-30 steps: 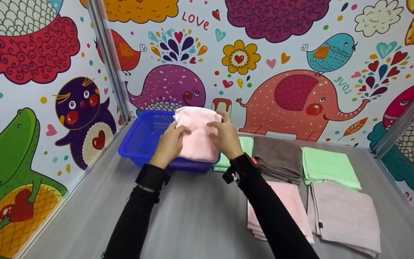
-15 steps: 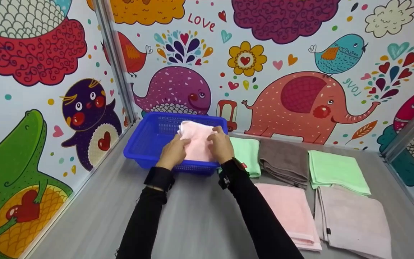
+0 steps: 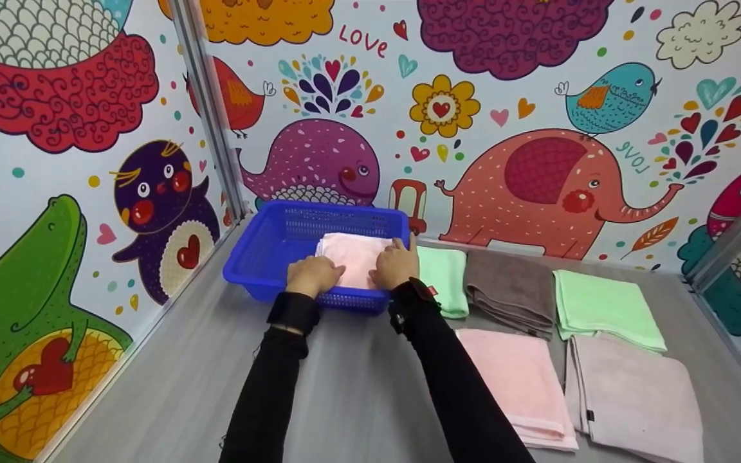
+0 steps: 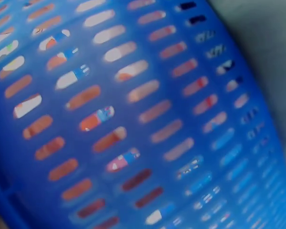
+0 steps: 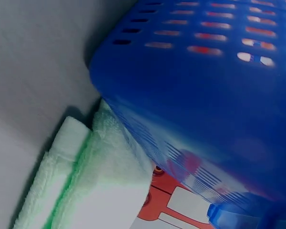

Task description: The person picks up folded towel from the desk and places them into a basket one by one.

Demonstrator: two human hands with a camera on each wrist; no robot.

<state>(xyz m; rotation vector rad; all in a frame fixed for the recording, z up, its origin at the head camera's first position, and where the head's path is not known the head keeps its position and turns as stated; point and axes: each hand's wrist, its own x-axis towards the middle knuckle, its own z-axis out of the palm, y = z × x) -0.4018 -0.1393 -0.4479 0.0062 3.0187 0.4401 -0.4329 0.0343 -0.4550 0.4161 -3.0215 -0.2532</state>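
A folded pink towel lies in the right part of the blue slotted plastic basket. My left hand holds the towel's left side, its thumb over the top face. On the opposite side my right hand holds the towel's right edge, with one finger pointing up by the rim. Both hands reach over the basket's near rim, and the fingertips under the towel are hidden. In the left wrist view the basket's slotted wall fills most of the picture. The right wrist view has the basket's corner; neither hand shows clearly there.
Right of the basket lie a folded green towel, a brown towel and another green towel. Nearer are a pink towel and a beige one. Patterned panels enclose the grey table.
Both hands have lowered the pink towel from above the basket into its right part. The head view has shifted slightly. The other towels have stayed in place.
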